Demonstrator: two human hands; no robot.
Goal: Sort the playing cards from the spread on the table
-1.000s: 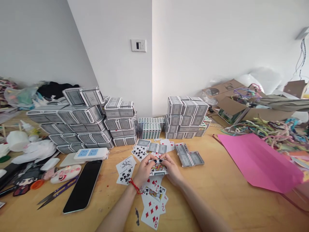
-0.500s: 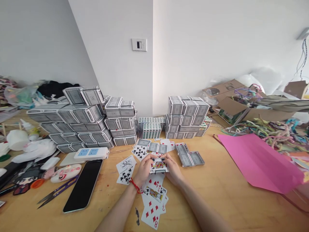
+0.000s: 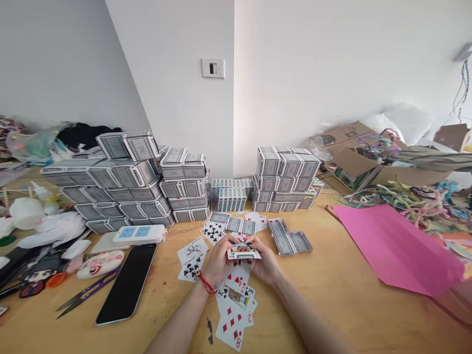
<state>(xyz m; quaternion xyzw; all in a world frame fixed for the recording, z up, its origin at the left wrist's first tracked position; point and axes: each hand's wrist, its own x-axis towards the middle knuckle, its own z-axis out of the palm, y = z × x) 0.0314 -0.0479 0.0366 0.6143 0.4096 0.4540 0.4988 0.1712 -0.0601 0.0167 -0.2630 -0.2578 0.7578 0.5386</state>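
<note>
Between my two hands is a playing card (image 3: 243, 252) with a face-card picture, its top edge tipped away from me. My left hand (image 3: 219, 260), with a red string at the wrist, pinches it from the left. My right hand (image 3: 264, 259) grips the same card from the right, thumbs close together along its far edge. Below them, face-up cards overlap on the table, among them a king (image 3: 236, 295) and an eight of diamonds (image 3: 231, 327). Left of my hands lie a joker (image 3: 192, 250) and a club card (image 3: 192, 268). Folded card pieces (image 3: 242, 225) sit just beyond my fingers.
Tall stacks of blocks made from folded cards stand at the left (image 3: 121, 172) and right (image 3: 285, 169). Small card packs (image 3: 232, 199) stand between them. A folded-card piece (image 3: 289, 238), a phone (image 3: 127, 285), scissors (image 3: 88, 290), a power strip (image 3: 140, 234) and pink paper (image 3: 394, 246) lie around.
The card in my hands has tilted flatter, so less of its face shows. My fingers have shifted slightly along its edge; the cards on the table stay put.
</note>
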